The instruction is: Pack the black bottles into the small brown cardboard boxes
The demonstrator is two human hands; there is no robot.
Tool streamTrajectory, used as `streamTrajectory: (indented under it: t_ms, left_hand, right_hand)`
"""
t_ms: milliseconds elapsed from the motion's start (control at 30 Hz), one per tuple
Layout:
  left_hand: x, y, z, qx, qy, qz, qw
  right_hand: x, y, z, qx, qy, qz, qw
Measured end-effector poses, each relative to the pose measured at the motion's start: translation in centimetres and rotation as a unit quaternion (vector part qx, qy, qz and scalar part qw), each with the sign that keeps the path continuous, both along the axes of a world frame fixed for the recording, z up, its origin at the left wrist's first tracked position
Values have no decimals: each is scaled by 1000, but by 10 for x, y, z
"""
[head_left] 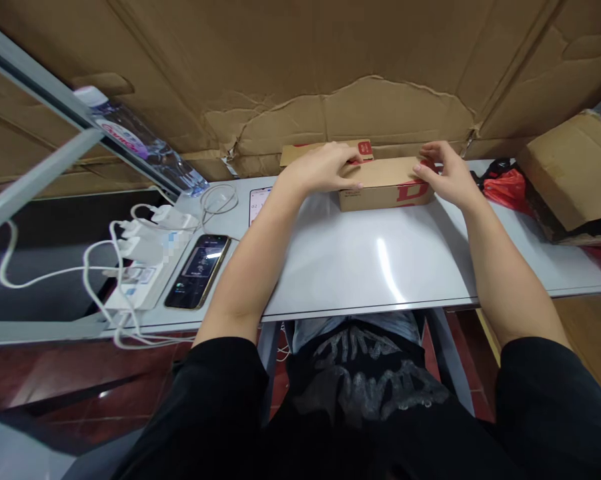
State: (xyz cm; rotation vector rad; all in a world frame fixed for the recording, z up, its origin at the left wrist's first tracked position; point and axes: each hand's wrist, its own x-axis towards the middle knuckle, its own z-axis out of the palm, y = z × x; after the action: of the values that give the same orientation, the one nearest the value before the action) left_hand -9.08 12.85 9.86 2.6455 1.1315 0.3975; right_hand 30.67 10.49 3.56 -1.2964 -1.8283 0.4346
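A small closed cardboard box point(380, 177) with red print on its front side lies near the back of the white table. Around its left end is my left hand point(325, 168), thumb at the front edge and fingers over the top. My right hand point(445, 170) grips the opposite end, with its thumb on the top corner and fingers curled behind. Just behind the box, another brown cardboard piece with a red label point(365, 148) shows partly; my left hand hides some of it.
On the left are a black phone point(199, 272), a white power strip point(145, 273) with cables, and a water bottle point(140, 143). A second phone point(258, 203) is partly behind my left forearm. An open carton point(575, 173) and red plastic point(507, 190) sit at right.
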Motion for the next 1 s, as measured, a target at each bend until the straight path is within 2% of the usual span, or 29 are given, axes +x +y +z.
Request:
streamTrajectory:
  t_ms: [67, 167, 400, 600, 800, 1000]
  left_hand:
    - [1, -7, 8, -5, 7, 7, 1000]
    - [2, -12, 13, -1, 0, 16, 1000]
    - [7, -18, 11, 27, -26, 31, 999]
    - [6, -15, 3, 58, -67, 58, 994]
    - [0, -3, -3, 37, -63, 20, 997]
    - [3, -6, -1, 42, -52, 17, 998]
  right_hand:
    - [3, 5, -6, -7, 15, 8, 1000]
    - [2, 8, -10, 6, 29, -12, 999]
    - [-9, 6, -8, 2, 63, -30, 998]
    - [-4, 16, -19, -1, 106, -29, 994]
    - [-7, 17, -19, 14, 140, -25, 990]
    - [-17, 11, -17, 26, 181, -33, 983]
